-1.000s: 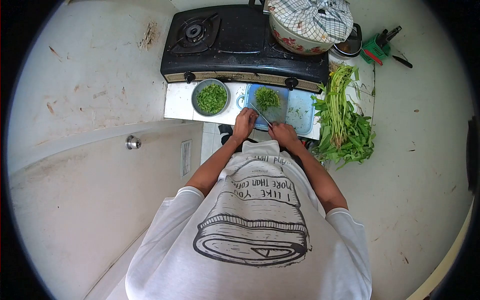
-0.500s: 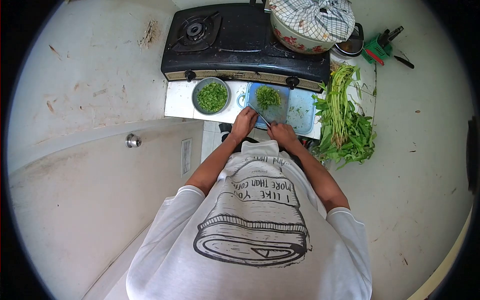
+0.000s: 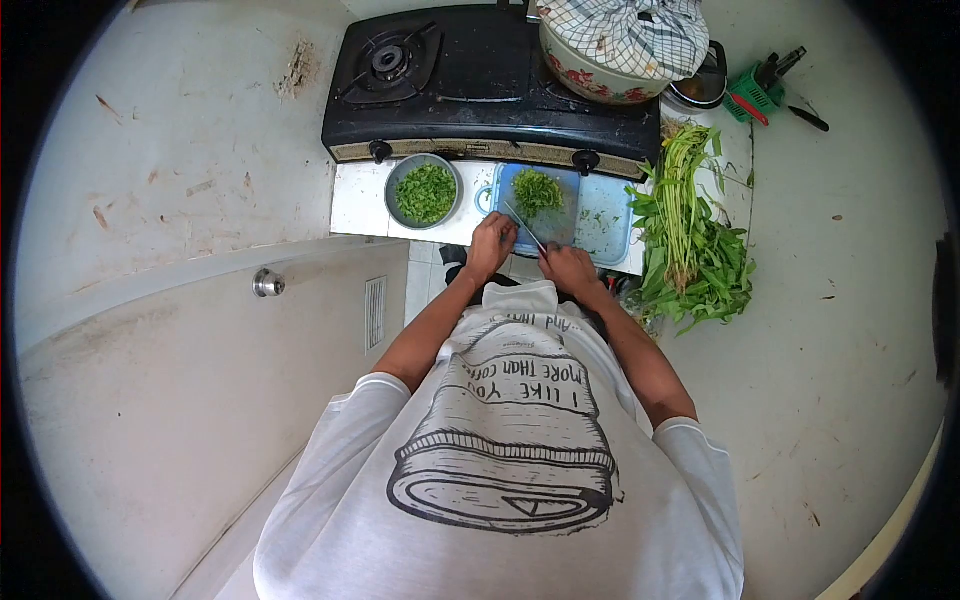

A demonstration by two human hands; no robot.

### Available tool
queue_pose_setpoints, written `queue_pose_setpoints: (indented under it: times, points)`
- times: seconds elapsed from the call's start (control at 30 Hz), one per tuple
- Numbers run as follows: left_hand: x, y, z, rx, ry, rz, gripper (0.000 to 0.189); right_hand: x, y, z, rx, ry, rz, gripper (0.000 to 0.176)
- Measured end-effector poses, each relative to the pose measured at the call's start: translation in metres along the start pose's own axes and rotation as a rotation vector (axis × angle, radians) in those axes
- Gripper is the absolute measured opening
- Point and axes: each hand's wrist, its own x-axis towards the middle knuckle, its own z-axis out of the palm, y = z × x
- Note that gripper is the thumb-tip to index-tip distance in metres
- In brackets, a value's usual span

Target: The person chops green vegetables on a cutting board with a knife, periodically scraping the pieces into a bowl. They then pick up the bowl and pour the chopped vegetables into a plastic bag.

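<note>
My right hand point(image 3: 568, 268) is wrapped round the handle of a knife point(image 3: 527, 230), whose blade slants up and left over the near part of a blue cutting board point(image 3: 555, 228). Close by the blade tip, my left hand point(image 3: 492, 240) is closed at the board's near left corner; whatever its fingers hold is hidden. A small heap of chopped greens point(image 3: 538, 191) lies on the far part of the board. To the left, a grey bowl point(image 3: 389, 207) holds more chopped greens.
Behind the board stands a black gas stove point(image 3: 480, 75) bearing a floral pot point(image 3: 600, 85) topped with a checked cloth. A bundle of leafy stalks point(image 3: 690, 230) hangs over the counter's right side. Beyond it, a green basket point(image 3: 757, 92) holds knives.
The knife blade has tilted slightly and its tip sits a little farther right. Both hands have shifted only slightly; the heap of greens looks the same.
</note>
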Motion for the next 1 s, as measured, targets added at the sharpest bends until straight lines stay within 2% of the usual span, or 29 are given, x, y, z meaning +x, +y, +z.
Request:
queue_pose_setpoints:
  times: [0.33,0.63,0.83,1.0]
  points:
    - [-0.001,0.007,0.000,0.005,0.025,-0.019,0.010,0.006,-0.005,-0.002,0.002,-0.076,-0.013,0.037]
    - [0.001,0.005,-0.003,0.022,0.009,-0.034,0.010,0.006,-0.001,0.003,-0.002,0.012,-0.045,0.037]
    - [-0.001,0.007,-0.003,0.021,-0.002,-0.037,0.009,0.008,0.001,0.003,0.046,-0.019,0.017,0.038]
    - [-0.002,0.007,-0.003,0.017,0.022,0.007,0.008,0.003,-0.007,-0.009,0.016,-0.047,-0.013,0.039]
